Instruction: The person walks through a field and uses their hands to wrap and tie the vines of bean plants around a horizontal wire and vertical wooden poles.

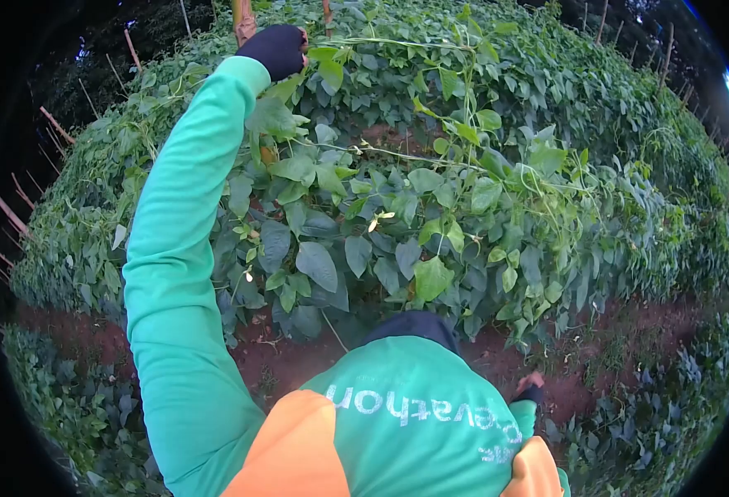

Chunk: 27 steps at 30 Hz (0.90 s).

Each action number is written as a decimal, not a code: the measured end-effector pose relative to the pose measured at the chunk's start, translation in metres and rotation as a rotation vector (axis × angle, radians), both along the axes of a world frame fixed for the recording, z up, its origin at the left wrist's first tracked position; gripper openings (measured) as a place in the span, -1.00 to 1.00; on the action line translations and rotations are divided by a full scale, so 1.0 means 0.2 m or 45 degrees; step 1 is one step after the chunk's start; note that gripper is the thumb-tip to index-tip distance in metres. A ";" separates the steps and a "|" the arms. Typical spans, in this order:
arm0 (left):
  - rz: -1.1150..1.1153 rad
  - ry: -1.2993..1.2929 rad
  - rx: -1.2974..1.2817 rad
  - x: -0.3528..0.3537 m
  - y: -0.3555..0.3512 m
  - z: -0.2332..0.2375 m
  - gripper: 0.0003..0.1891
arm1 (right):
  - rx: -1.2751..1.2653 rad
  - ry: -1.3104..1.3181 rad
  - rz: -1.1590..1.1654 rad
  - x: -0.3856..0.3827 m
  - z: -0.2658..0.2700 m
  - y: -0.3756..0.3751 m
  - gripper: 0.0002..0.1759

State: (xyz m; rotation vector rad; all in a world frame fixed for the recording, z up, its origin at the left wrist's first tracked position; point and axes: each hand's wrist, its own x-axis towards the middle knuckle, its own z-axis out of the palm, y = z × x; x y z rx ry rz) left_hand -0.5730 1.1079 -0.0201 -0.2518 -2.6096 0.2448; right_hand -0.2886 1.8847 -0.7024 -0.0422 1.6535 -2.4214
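Observation:
My left hand, in a black fingerless glove, is raised at the top beside a wooden stake. Its fingers are curled closed next to a leafy vine that stretches to the right; what they hold is hidden. Low on the right, beside my body, my right hand hangs over the reddish soil, small and partly hidden by my sleeve, its finger shape unclear. Broad green leaves and a pale yellow flower are in front of me.
Dense climbing plants fill the upper view, with thin stakes on the left and more at the upper right. A strip of reddish soil runs between the plant rows. Low foliage grows at the lower left.

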 end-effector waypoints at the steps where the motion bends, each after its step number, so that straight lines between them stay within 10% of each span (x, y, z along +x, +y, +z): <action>1: 0.009 0.003 0.000 -0.01 -0.01 -0.03 -0.70 | 0.950 -0.320 0.006 0.13 0.14 -0.12 -0.85; 7: 0.242 0.353 -0.302 0.14 0.12 -0.08 -0.67 | 1.879 -0.640 0.656 0.24 0.14 -0.24 -0.82; 23: 0.095 0.626 -0.519 0.19 0.04 -0.10 -0.80 | 2.272 -0.138 0.770 -0.04 -0.18 -0.71 -0.68; 27: -0.124 0.486 -0.024 0.21 -0.07 -0.03 -0.66 | 2.291 -0.147 0.787 -0.02 -0.22 -0.77 -0.65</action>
